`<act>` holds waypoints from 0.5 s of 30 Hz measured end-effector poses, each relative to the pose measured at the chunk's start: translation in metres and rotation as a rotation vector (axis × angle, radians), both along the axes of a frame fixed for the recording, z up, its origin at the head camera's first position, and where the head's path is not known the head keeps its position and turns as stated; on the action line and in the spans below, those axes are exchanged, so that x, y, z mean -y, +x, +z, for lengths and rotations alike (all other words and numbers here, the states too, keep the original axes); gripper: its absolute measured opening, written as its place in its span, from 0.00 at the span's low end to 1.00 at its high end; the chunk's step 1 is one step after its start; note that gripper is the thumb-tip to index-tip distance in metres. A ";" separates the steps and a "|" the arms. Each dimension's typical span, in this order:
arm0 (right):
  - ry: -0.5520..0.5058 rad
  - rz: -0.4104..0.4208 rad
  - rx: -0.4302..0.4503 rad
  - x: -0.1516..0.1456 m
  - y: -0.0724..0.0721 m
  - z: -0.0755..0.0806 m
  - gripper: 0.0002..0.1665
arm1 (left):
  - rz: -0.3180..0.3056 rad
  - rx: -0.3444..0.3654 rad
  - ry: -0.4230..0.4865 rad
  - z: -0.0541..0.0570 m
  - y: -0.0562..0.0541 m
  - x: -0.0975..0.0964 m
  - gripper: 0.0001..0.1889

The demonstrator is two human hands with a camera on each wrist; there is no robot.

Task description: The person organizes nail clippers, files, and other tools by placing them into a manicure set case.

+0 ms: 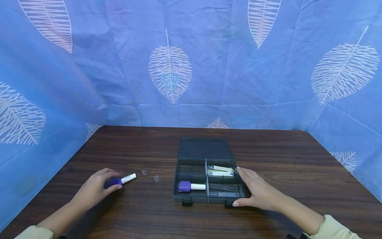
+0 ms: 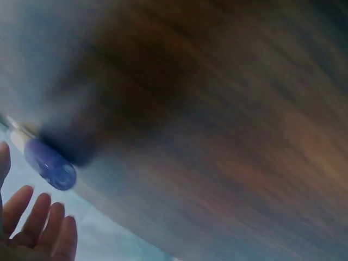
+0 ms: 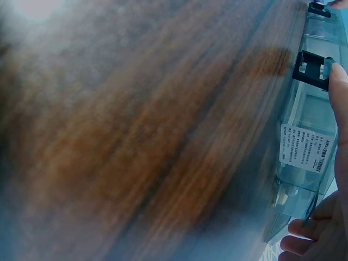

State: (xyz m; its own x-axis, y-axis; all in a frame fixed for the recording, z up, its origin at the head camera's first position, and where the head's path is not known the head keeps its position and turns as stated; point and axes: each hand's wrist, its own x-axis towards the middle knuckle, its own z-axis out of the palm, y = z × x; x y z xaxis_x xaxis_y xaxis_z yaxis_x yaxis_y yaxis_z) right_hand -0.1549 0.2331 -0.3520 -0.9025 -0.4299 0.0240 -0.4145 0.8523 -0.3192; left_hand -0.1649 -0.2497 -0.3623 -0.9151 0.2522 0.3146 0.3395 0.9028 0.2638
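My left hand is low over the table at the left, thumb and fingers spread around a purple nail polish bottle with a white cap. In the left wrist view, the loose fingers stand apart from this bottle. My right hand rests against the right side of an open dark translucent box, its thumb at a front latch. In the box lie a second purple polish bottle, pale nail clippers and a thin flat tool.
Two small clear pieces, one oval and one squarer, lie between the left hand and the box. A white label shows on the box. Blue leaf-patterned cloth hangs behind the dark wooden table.
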 end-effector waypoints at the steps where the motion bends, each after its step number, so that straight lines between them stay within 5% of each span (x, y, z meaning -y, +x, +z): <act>1: 0.002 0.001 0.000 0.000 0.000 0.000 0.67 | 0.009 0.026 -0.008 0.000 -0.001 0.002 0.20; 7: 0.007 0.007 0.000 0.001 0.000 0.000 0.67 | 0.010 0.156 -0.054 -0.005 -0.004 0.013 0.26; 15: 0.001 -0.001 0.003 0.000 -0.001 -0.001 0.67 | -0.001 0.167 -0.053 -0.008 -0.004 0.017 0.27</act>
